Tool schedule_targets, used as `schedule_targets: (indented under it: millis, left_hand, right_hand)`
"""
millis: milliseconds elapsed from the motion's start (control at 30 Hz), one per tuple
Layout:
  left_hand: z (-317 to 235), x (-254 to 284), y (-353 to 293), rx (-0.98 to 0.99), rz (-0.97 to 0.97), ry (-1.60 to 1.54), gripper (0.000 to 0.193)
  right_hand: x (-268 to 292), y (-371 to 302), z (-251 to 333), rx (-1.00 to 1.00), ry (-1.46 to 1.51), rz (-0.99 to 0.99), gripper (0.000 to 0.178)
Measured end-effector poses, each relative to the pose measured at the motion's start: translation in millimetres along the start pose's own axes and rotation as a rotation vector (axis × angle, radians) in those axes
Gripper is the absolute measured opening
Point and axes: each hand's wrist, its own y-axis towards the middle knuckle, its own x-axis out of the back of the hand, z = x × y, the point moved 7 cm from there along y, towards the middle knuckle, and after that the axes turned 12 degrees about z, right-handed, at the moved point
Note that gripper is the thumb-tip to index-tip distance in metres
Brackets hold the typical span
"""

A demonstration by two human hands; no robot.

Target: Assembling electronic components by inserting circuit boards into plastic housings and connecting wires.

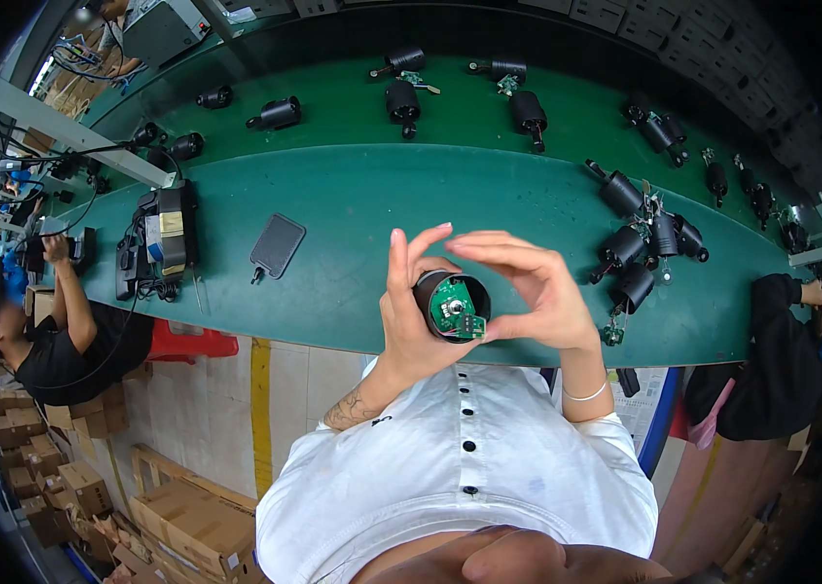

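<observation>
My left hand (405, 326) is wrapped round a black cylindrical housing (478, 291), its mouth turned up toward me. Inside sits a round green circuit board (447, 295) with a pale metal part at its middle. A small rectangular board (472, 326) lies at the mouth's lower right edge, with thin wires beside it. My right hand (559, 300) arches over the housing's right side, fingers apart from the thumb. The right thumb tip is at the rim beside the small board; whether it presses on it I cannot tell.
A cluster of black cylindrical units (662, 234) with exposed boards lies to the right. More units (403, 100) lie along the green surface beyond. To the left are a dark flat pad (279, 245) and black equipment (173, 229). Co-workers (75, 331) sit at both sides.
</observation>
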Motion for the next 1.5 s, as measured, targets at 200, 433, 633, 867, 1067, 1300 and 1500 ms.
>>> schedule_targets:
  millis: [200,433,633,867,1067,1300,1500]
  left_hand:
    - [2,2,-1,-0.035,-0.057,0.075,0.104]
    - [-3,0,2,-0.034,-0.037,0.211,0.096]
    - [-1,3,8,-0.023,0.032,0.151,0.080]
    - [2,4,7,-0.023,0.036,-0.034,0.066]
    - [10,-1,4,-0.079,-0.015,-0.124,0.065]
    - [6,2,0,-0.103,-0.117,-0.009,0.054]
    - [4,4,-2,-0.109,-0.145,0.037,0.055]
  right_hand:
    - [-7,-13,34,0.082,-0.288,-0.055,0.051]
    - [-9,-16,40,0.113,-0.410,-0.198,0.037]
    - [-19,-14,49,0.233,-0.603,-0.225,0.026]
    - [-22,-9,43,0.256,-0.503,-0.196,0.020]
    - [-28,-7,22,0.183,-0.446,-0.243,0.019]
    - [-33,-9,15,0.143,-0.398,-0.307,0.019]
    - [-34,-8,20,0.107,-0.516,-0.268,0.020]
